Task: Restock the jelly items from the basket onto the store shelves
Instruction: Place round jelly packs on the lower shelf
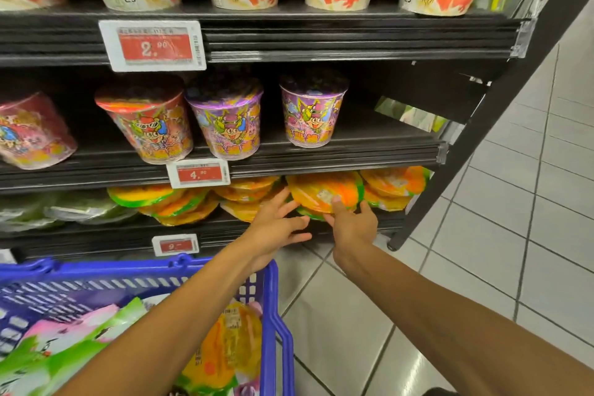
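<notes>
At the bottom left my blue basket (276, 292) sits low in front of the shelving, with jelly packs in it: pink and green pouches toward its left side and an orange-yellow jelly tub (225, 347) against its right wall. Above it, the lowest shelf (96, 235) carries pale green-lidded tubs at its left end, then a leaning stack of orange tubs (180, 202) toward the middle. The shelf above holds cartoon-printed jelly cups (225, 119), with a gap at its right end.

My left hand (276, 225) reaches over the basket's far right corner to the lowest shelf, fingers spread and loose, closed on nothing, its tips near the tubs at the middle. Just beside it, my right hand (350, 225) grips the orange jelly tub (324, 190) I am placing, thumb pressed on its lid near the white sticker, fingers underneath. The tub is tilted up on edge, near the right end of the lowest shelf, between the middle stack and the last orange tubs at the shelf's end.

I judge I am mid-placement, seating this tub among its kind. Next I would need to push it back until it rests, using the left hand to steady the neighbouring stack, then let go and return to the basket for the other orange tub.
</notes>
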The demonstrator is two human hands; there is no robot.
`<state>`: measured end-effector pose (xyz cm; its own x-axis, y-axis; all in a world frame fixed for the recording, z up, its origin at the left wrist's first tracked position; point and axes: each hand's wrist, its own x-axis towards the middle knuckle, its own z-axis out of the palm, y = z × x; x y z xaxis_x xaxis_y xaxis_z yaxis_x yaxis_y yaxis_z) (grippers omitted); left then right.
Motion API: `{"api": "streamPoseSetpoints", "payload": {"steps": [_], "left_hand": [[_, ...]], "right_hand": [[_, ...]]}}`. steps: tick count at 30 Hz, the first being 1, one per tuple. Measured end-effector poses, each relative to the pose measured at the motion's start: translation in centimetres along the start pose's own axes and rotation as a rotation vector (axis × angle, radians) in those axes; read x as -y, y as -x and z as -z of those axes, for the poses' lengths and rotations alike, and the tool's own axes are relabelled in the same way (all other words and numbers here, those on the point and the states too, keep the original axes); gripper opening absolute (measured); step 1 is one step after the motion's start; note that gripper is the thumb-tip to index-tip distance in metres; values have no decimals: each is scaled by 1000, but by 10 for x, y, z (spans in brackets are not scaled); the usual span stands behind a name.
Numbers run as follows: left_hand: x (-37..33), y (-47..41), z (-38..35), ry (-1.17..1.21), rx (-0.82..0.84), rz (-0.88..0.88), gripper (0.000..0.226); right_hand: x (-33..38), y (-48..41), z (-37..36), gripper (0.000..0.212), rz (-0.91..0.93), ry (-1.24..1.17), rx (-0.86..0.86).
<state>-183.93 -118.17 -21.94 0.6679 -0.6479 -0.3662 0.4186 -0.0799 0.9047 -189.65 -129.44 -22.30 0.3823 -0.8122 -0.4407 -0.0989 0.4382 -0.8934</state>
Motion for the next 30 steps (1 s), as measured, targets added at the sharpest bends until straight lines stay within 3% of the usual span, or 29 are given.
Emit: {"api": "streamPoseSetpoints", "payload": {"steps": [2, 6, 8, 10, 12, 14, 18, 21, 23, 27, 29, 30], "left_hand": [[-1, -1, 1, -28, 6, 25, 82], [-2, -2, 0, -14, -26, 56, 80], [-2, 0, -1, -1, -121, 70, 69], [-4, 2, -2, -64, -236, 53, 50], [-8, 6, 2, -234, -277, -2, 31], [-16, 17, 11, -412, -275, -108, 18], [-29, 51, 48, -816, -218, -217, 31], [-37, 70, 70, -1119, -100, -95, 22], [-41, 74, 77, -1236, -45, 51, 20], [-33, 75, 86, -1430, 167, 576, 24], [-19, 81, 94, -1553, 184, 647, 29], [-12, 86, 97, -1599, 190, 674, 32]], "right_hand": [[-2, -2, 1, 58, -25, -32, -25], [-6, 5, 0, 41, -47, -63, -18], [-5, 11, 0, 41, -92, -99, -33], [-3, 19, -2, 21, -142, -70, -37], [-2, 33, -6, 27, -177, 2, -28], [-5, 50, -12, 29, -158, 69, 73], [-14, 81, -27, 29, 61, 291, 437], [-25, 98, -35, 32, 8, 530, 716], [-35, 105, -36, 38, 4, 725, 791], [-49, 111, -38, 31, 300, 1240, 849], [-51, 116, -44, 12, 325, 1398, 964], [-53, 118, -46, 23, 334, 1479, 1003]]}}
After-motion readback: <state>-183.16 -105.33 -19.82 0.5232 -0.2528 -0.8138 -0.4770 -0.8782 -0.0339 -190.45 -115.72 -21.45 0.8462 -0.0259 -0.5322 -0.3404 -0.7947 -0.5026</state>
